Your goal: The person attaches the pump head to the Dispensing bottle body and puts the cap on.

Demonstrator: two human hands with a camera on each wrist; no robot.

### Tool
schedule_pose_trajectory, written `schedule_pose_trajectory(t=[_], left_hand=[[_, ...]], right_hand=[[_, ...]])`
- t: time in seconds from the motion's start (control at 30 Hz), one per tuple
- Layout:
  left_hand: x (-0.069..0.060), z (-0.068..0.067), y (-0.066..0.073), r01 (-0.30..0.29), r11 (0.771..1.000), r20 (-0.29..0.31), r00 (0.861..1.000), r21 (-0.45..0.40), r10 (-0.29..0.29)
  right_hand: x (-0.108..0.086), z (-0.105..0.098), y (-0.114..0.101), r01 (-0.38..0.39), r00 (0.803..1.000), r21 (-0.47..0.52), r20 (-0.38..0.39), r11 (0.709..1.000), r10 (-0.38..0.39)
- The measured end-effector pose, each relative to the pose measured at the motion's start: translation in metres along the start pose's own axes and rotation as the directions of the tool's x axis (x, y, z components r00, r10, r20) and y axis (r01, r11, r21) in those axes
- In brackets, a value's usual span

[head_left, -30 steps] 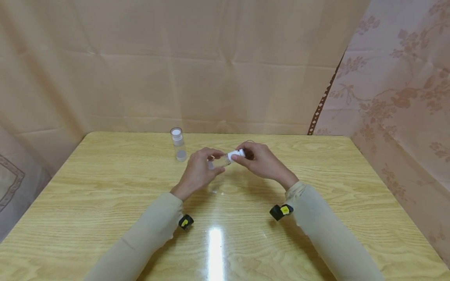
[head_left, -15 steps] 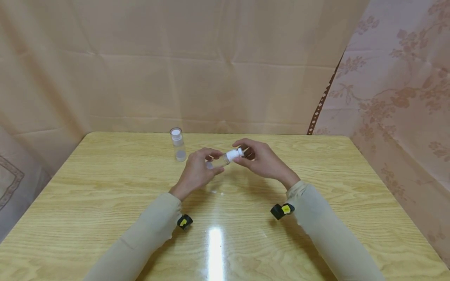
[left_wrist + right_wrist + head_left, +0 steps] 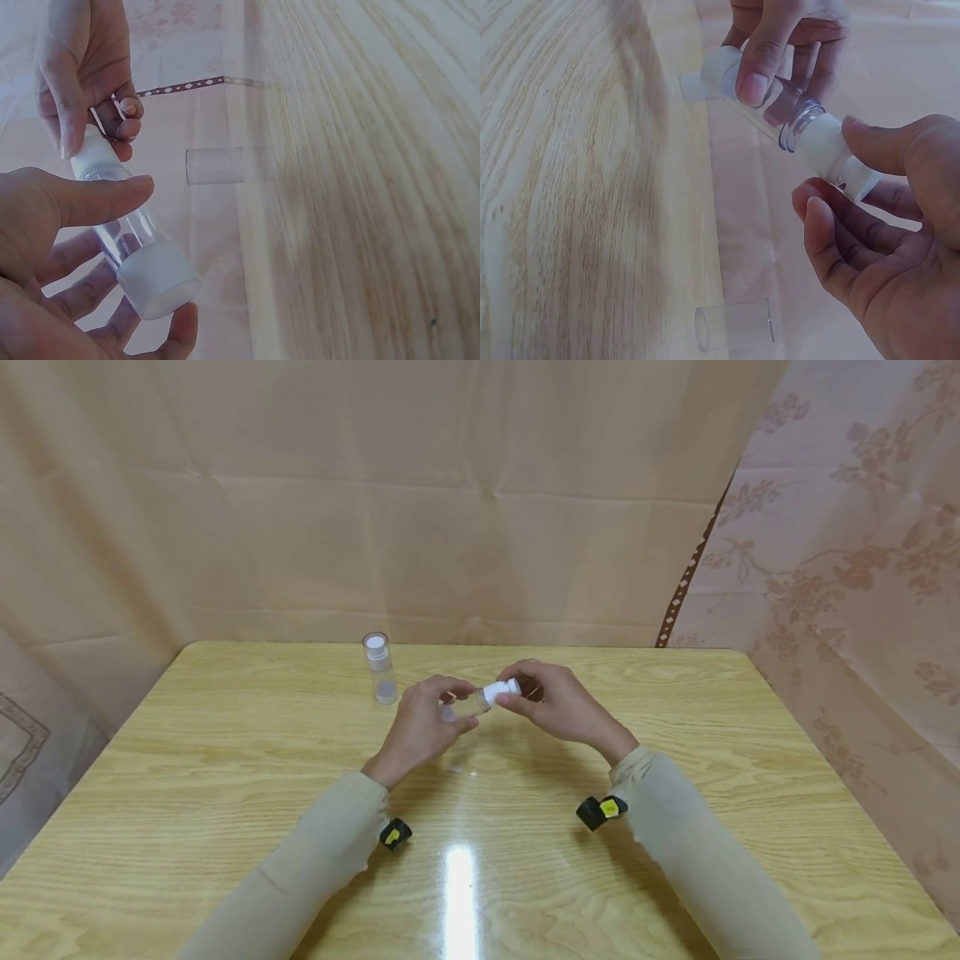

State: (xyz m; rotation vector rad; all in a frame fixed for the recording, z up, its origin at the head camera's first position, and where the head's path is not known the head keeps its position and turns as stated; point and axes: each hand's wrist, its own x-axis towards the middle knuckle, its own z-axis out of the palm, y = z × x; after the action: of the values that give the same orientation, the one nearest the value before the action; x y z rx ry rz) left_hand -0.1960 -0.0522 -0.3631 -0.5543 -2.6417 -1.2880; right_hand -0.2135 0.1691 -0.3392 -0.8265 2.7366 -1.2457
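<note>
A clear cosmetic pump bottle (image 3: 134, 229) with a white base is held tilted above the table. My left hand (image 3: 422, 720) grips its body, thumb on one side and fingers on the other. The white pump top (image 3: 500, 691) sits at the bottle's neck, pointing right and up. My right hand (image 3: 564, 702) pinches this top between thumb and fingers, as the right wrist view shows. A second bottle (image 3: 381, 670), clear with white parts inside, stands upright behind my left hand. Beyond my right hand stands a clear cap (image 3: 735, 325), seen in both wrist views and hidden in the head view.
The wood-grain table (image 3: 225, 793) extends around both hands, with a bright reflection near the front. A beige curtain (image 3: 420, 502) hangs behind its far edge. Patterned cloth (image 3: 847, 568) hangs on the right.
Half a second ago my right fingers were spread wider around the pump top; now they are drawn in on it again. My left hand and the bottle stay almost still.
</note>
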Motion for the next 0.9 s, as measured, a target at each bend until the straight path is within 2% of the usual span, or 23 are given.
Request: schedule_pose_trajectory(t=[0.23,0.37,0.47,0.67,0.9], left_hand=[[-0.0002,0.0015,-0.0003,-0.022,0.999,-0.034,0.999,0.032,0.024],[-0.0004,0.002,-0.0002,-0.018,0.999,-0.032,0.999,0.03,0.019],[-0.0004,0.0019,0.0002,-0.001,1.0,-0.017,1.0,0.01,0.001],[0.0006,0.001,-0.0013,0.029,0.999,0.028,0.999,-0.031,-0.028],[0.0008,-0.0008,-0.0006,0.043,0.998,0.085,0.996,-0.037,-0.039]], right_hand=[[0.0004,0.0027,0.0026,-0.007,1.0,-0.01,-0.016,1.0,0.007],[-0.0006,0.0025,0.0022,-0.017,1.0,-0.01,-0.015,1.0,0.017],[-0.0016,0.0018,0.0012,-0.01,1.0,-0.004,-0.011,1.0,0.01],[-0.0025,0.0008,0.0026,0.052,0.999,0.011,-0.015,0.999,-0.052],[-0.0025,-0.0006,0.0015,0.082,0.996,0.019,-0.028,0.996,-0.081]])
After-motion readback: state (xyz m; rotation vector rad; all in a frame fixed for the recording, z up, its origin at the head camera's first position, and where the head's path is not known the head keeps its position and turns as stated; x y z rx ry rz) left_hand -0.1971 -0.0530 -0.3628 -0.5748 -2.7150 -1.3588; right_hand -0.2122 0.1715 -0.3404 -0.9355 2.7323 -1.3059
